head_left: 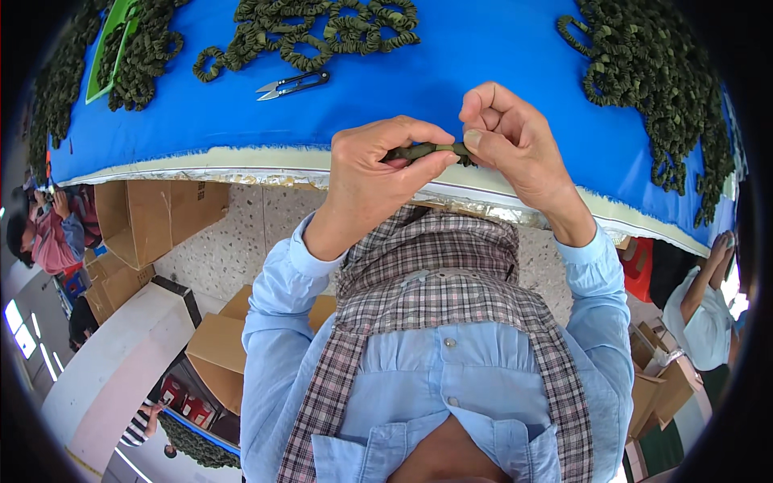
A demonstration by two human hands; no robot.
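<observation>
Just over the near edge of the blue-covered table (483, 48), my left hand (385, 165) pinches a dark olive-green scrunchie (423, 150) between thumb and fingers. My right hand (515, 149) grips the other end of its fabric with thumb and forefinger, its remaining fingers curled. The fabric is drawn straight between both hands, with a lighter green patch in the middle. Part of the scrunchie is hidden behind my fingers. Thread snips (294, 84) with black handles lie on the cloth beyond my left hand, blades pointing left.
A pile of green scrunchies (322, 32) lies at the far side, and a larger heap (644, 88) hangs over the right edge. More scrunchies surround a green tray (105, 56) at far left. Cardboard boxes (161, 217) stand below the table. Other people sit at left and right.
</observation>
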